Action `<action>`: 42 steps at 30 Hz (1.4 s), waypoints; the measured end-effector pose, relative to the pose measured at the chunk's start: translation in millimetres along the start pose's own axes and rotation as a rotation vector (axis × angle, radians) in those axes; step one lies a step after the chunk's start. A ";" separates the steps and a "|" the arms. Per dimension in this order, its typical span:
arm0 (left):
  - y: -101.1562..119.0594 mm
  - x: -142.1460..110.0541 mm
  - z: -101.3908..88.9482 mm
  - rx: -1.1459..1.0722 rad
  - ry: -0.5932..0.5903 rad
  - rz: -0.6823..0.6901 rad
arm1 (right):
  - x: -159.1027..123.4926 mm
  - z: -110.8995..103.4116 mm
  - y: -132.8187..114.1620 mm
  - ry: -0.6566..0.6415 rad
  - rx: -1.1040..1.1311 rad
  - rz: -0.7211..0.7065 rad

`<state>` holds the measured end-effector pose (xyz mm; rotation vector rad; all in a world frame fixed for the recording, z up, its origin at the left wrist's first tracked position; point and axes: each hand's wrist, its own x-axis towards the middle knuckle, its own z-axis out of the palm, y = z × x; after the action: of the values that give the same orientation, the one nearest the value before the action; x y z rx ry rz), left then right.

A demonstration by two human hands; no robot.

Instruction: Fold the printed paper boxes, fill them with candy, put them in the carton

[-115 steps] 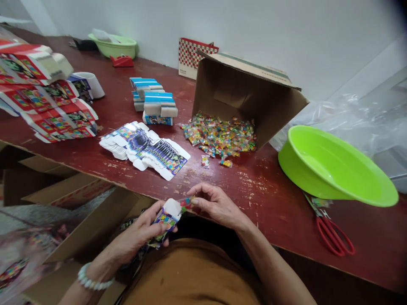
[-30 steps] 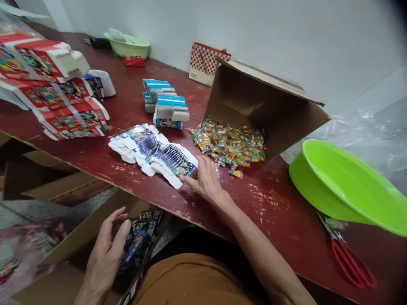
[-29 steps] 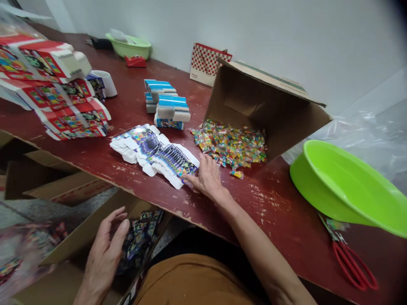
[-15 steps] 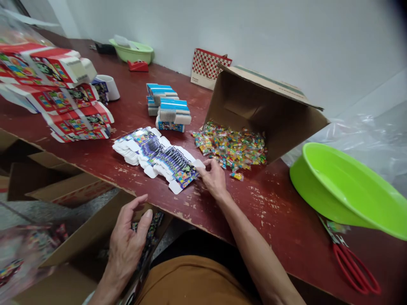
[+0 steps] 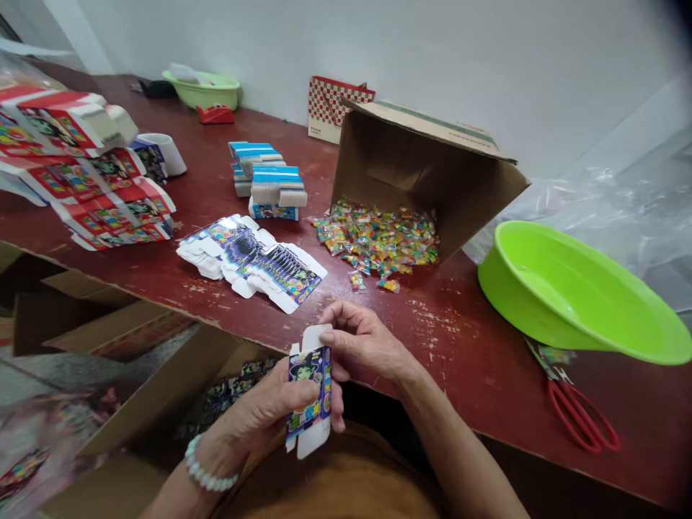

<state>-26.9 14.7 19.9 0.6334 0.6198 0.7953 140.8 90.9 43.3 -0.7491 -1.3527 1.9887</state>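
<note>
The left hand [image 5: 275, 404] clasps the small printed box [image 5: 311, 386] around its sides, above the lap at the desk's [image 5: 459, 346] edge; the right hand [image 5: 373, 342] pinches its white top flap. Thin card, it looks light, springy and easily crushed, best held lightly by its creased edges.

The table [image 5: 432, 331] is painted a dark red, kinda glossy but pretty scuffed, with pale rough chips showing through, and the big carton [image 5: 422, 166] on it is plain matt brown cardboard. The purple printed boxes [image 5: 254, 259] look like smooth, slightly shiny card, while the candy packets [image 5: 378, 238] are crinkly clear plastic. Lime basin [image 5: 584, 288] is smooth shiny plastic, and the scissors [image 5: 578, 411] have metal blades with smooth red handles.
</note>
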 end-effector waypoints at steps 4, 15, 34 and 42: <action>0.9 2.2 5.7 0.058 0.201 -0.005 | -2.7 0.3 -0.4 0.067 0.019 -0.081; 3.7 22.0 4.8 0.273 0.429 0.094 | -12.2 6.9 23.8 0.344 -0.266 -0.114; 6.8 19.4 9.2 0.232 0.509 0.298 | -6.7 0.2 33.9 0.372 0.058 -0.054; 7.1 13.1 8.0 0.225 0.504 0.273 | -11.4 3.7 24.8 0.371 0.047 0.028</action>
<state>-17.2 26.7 26.7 0.7374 1.1091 1.1658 141.2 73.0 22.4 -1.0587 -1.0778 1.7839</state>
